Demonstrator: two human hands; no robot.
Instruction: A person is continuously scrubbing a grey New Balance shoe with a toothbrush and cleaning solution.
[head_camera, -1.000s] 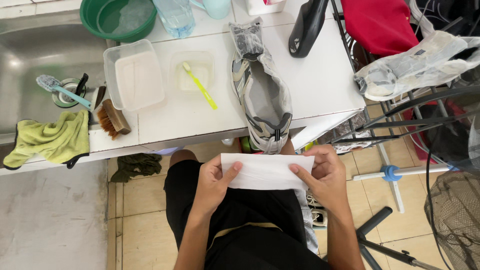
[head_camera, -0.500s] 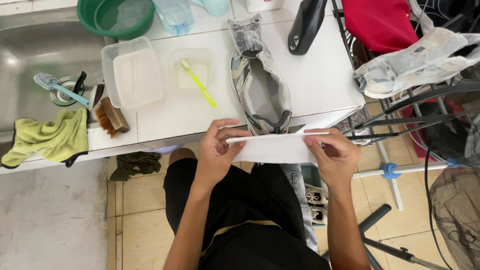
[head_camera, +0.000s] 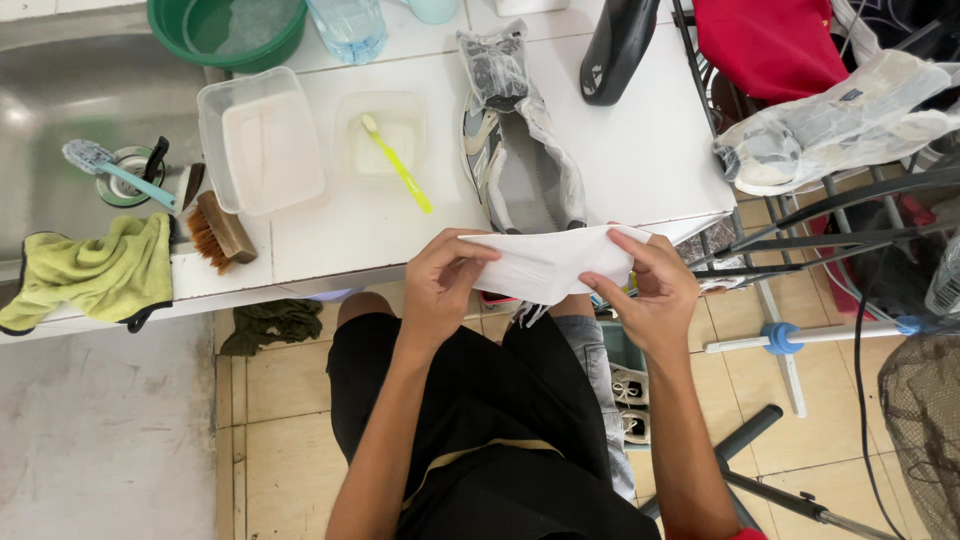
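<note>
Both of my hands hold one white sheet of tissue paper (head_camera: 548, 262) in front of the white counter's edge. My left hand (head_camera: 445, 281) pinches its left end, and my right hand (head_camera: 652, 283) grips its right end with the fingers curled over it. The sheet is bunched and folded between them, above my lap. Just beyond the paper a grey and white sneaker (head_camera: 520, 165) lies on the counter (head_camera: 650, 150), its far end wrapped in clear plastic.
On the counter: clear plastic tub (head_camera: 260, 140), shallow tray with a yellow-green toothbrush (head_camera: 397, 163), wooden scrub brush (head_camera: 217, 227), green basin (head_camera: 226, 27), black shoe (head_camera: 618, 45). A green cloth (head_camera: 95, 270) hangs by the sink. A plastic-wrapped shoe (head_camera: 830, 120) rests on a rack at right.
My hands lifted the paper from my lap up toward the counter edge and drew closer together, so the flat sheet became folded and bunched.
</note>
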